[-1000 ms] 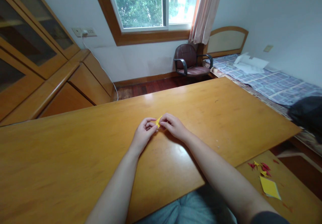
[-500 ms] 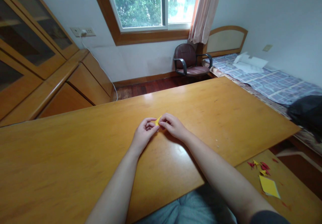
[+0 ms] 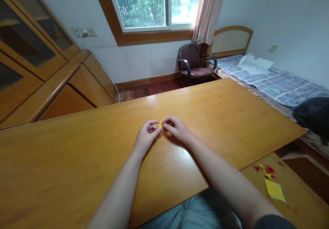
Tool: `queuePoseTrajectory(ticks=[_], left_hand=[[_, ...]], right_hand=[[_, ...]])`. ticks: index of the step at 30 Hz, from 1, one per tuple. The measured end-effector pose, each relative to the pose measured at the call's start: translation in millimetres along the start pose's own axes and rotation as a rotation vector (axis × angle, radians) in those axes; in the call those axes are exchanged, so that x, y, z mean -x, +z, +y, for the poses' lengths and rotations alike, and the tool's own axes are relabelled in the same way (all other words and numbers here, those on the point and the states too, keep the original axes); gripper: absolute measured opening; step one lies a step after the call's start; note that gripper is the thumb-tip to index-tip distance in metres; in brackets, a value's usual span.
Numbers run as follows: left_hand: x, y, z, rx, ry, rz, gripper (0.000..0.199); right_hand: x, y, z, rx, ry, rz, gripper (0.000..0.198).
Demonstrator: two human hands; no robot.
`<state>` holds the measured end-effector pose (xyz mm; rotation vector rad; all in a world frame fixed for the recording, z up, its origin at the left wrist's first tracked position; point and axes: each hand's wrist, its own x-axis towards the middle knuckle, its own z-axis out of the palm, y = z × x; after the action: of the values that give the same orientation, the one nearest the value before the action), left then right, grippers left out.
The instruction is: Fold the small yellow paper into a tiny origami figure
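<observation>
Little has shifted in the last second — both hands stay pinched together on a small yellow folded paper (image 3: 161,123) at mid-table.

Left hand (image 3: 147,135) and right hand (image 3: 177,129) meet fingertip to fingertip, each clamped on the paper just above the wooden table (image 3: 77,153). Near right, on a lower surface, lie a yellow sheet (image 3: 274,189) and tiny red and yellow folded pieces (image 3: 266,170) — well apart from the hands.

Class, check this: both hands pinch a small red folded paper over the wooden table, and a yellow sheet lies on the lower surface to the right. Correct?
Not quite. In the head view the paper pinched between the left hand and right hand is yellow, not red. The rest stands: the table is wooden and the yellow sheet lies lower right.
</observation>
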<state>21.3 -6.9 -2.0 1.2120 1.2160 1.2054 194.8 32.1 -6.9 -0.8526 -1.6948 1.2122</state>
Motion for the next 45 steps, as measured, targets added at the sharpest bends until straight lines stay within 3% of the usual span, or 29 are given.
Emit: queuePoseTrajectory(ticks=[18, 45], left_hand=[[0.4, -2.0, -0.1, 0.063, -0.027, -0.036, 0.036], [0.7, 0.9, -3.4, -0.007, 0.028, -0.054, 0.034]], right_hand=[[0.2, 2.2, 5.4, -0.099, 0.016, 0.013, 0.015], [-0.4, 4.1, 8.3, -0.185, 0.033, 0.001, 0.017]])
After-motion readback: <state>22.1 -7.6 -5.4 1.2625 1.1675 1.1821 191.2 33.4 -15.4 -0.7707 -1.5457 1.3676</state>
